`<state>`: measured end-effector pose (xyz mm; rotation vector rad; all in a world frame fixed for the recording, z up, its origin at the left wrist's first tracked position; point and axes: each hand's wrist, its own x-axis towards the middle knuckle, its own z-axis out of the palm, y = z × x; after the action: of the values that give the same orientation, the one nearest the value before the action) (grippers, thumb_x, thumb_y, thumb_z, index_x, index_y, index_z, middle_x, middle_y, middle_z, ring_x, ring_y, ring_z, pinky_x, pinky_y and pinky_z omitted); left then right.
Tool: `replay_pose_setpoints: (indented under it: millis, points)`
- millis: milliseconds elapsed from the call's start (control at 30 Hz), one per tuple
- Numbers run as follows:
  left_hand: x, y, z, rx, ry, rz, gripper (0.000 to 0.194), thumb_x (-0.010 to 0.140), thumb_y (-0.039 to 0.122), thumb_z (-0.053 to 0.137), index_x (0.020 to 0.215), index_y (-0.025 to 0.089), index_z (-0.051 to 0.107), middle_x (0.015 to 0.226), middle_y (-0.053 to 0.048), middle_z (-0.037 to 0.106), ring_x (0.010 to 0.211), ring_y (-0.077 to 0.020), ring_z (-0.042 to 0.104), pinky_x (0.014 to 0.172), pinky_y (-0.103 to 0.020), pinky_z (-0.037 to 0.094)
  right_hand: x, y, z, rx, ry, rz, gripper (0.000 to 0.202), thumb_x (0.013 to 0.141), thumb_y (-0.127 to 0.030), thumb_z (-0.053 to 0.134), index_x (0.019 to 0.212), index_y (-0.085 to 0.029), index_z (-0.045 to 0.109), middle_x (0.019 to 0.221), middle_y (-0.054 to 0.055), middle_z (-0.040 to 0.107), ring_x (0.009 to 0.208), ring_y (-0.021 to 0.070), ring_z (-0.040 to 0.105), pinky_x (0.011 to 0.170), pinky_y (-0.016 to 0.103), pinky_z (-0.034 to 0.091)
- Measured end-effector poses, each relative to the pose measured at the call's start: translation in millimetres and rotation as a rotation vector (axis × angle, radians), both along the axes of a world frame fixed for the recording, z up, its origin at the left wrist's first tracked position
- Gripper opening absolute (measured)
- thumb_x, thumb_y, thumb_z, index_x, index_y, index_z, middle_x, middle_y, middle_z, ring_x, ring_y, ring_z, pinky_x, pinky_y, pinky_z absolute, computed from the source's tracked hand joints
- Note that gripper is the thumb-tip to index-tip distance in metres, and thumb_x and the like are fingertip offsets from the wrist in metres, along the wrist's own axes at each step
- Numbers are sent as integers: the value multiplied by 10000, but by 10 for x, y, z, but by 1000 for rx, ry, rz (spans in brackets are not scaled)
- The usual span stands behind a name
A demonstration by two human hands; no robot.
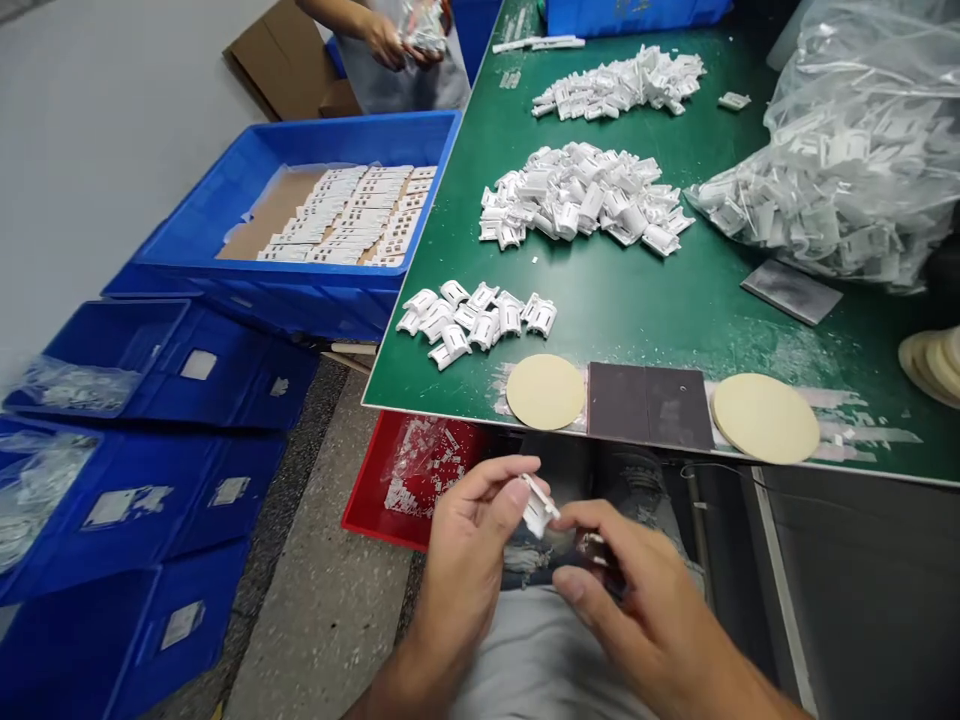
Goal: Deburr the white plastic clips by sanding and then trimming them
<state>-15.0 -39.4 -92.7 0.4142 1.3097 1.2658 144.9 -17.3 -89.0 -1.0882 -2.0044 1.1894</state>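
A small curved white plastic part (538,508) is pinched between the thumb and fingers of my left hand (480,520), above my lap. My right hand (637,580) is close beside it, with the index fingertip at the part's right edge and the thumb apart below. Inside the curled fingers of my right hand is something dark with small white bits (594,548); most of it is hidden. On the green table (420,375) ahead lie a small group of similar white parts (472,320) and a larger heap (585,195).
Two round cream discs (545,392) and dark abrasive-looking pads (649,405) line the table's front edge. A red bin (367,500) with white scraps sits below. Blue crates (300,130) stand left; a clear bag (847,160) of parts lies right. Another person's hands (394,45) work behind.
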Motion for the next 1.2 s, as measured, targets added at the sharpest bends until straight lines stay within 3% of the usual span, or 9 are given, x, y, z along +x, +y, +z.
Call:
replay_pose_setpoints:
  millis: [100, 200, 300, 500, 733, 1200]
  points:
    - [-10, 56, 32, 34, -106, -60, 216, 853, 344, 763, 1034, 227, 769, 809, -15, 736, 643, -95, 646, 594, -180, 522, 184, 111, 70, 360, -176, 15, 334, 1035, -467, 445, 1042, -178, 612, 784, 33, 674, 653, 159, 629, 595, 269, 463]
    - [10, 50, 75, 11, -143, -150, 200, 826, 328, 801, 993, 226, 760, 811, -14, 747, 566, -70, 610, 521, -153, 495, 281, 194, 97, 640, -350, 31, 458, 1016, -575, 420, 833, -196, 601, 615, 2, 549, 511, 161, 505, 502, 314, 346]
    - [44, 36, 134, -21, -137, -180, 205, 776, 337, 848, 902, 203, 758, 772, -24, 759, 543, -63, 599, 502, -136, 487, 294, 230, 113, 782, -443, 28, 540, 995, -633, 411, 651, -232, 521, 547, -12, 433, 470, 154, 389, 484, 345, 259]
    - [67, 39, 239, -105, -54, -146, 304, 660, 394, 919, 822, 185, 768, 680, -19, 734, 535, -70, 583, 489, -134, 476, 278, 230, 130, 837, -506, -11, 593, 1000, -664, 344, 601, -242, 464, 532, -13, 385, 480, 153, 321, 498, 349, 239]
    - [55, 34, 230, -97, -36, -191, 293, 710, 378, 895, 858, 166, 759, 720, -36, 740, 547, -64, 580, 496, -134, 469, 268, 215, 110, 830, -515, -44, 610, 1006, -654, 313, 585, -235, 452, 517, -18, 399, 469, 155, 316, 489, 326, 234]
    - [80, 43, 174, -61, -20, -163, 245, 725, 362, 890, 854, 190, 772, 719, -12, 738, 571, -57, 607, 545, -129, 505, 287, 184, 36, 812, -493, -65, 588, 1024, -596, 340, 573, -230, 432, 501, -25, 370, 460, 157, 299, 498, 329, 210]
